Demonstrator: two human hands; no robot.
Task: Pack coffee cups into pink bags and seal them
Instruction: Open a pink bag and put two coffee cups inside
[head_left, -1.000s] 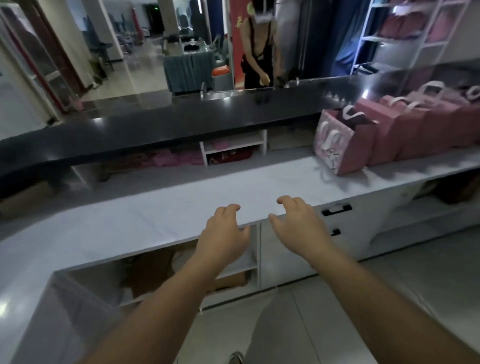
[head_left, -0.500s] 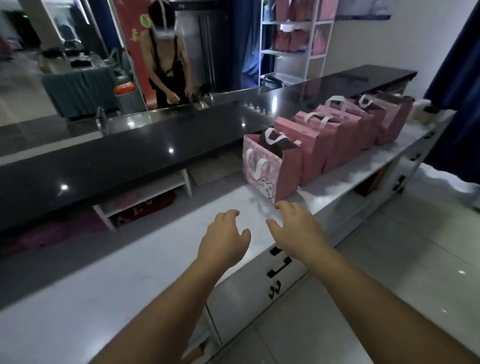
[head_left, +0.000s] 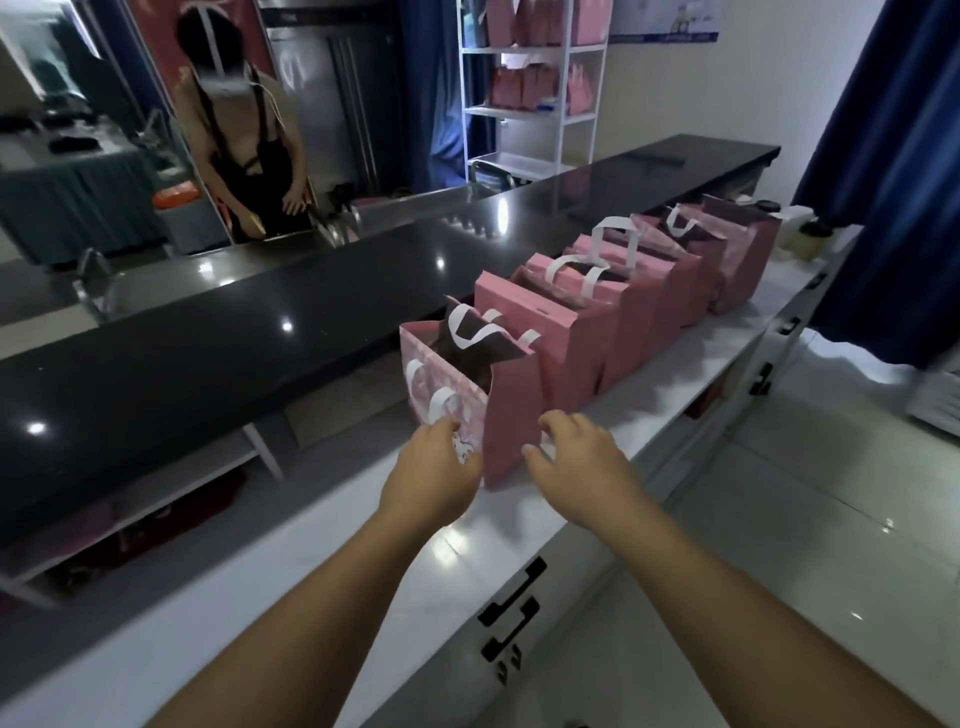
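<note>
Loosely curled fingers (head_left: 449, 427) of the left hand (head_left: 434, 473) touch the printed front face of the nearest pink bag (head_left: 467, 395), low down near its bottom edge; nothing is pinched or gripped as far as the view shows. The right hand (head_left: 582, 457) is at the same bag's near corner, fingers bent and spread, close to or just touching the plain side panel; whether it has actual contact cannot be told. Neither hand grasps anything.

The nearest pink bag stands upright at the near end of a row of pink bags (head_left: 639, 291) lined up along the white counter (head_left: 322, 587), each just beside the next. Its top is open, white handles hanging loose, and something dark fills the inside; whether that is a coffee cup cannot be told. The bags behind it also show white handles and open or half-folded tops, so none looks clearly sealed from here.

Judging from this, the bags are set out and at least partly loaded, while the sealing appears still ahead, starting with this first bag. A few pale containers (head_left: 795, 236), perhaps cups, stand at the far end of the counter beyond the row.

Behind the dark raised counter (head_left: 208, 332) another person (head_left: 244, 150) stands, and a white shelf (head_left: 530, 98) holds more pink bags
</note>
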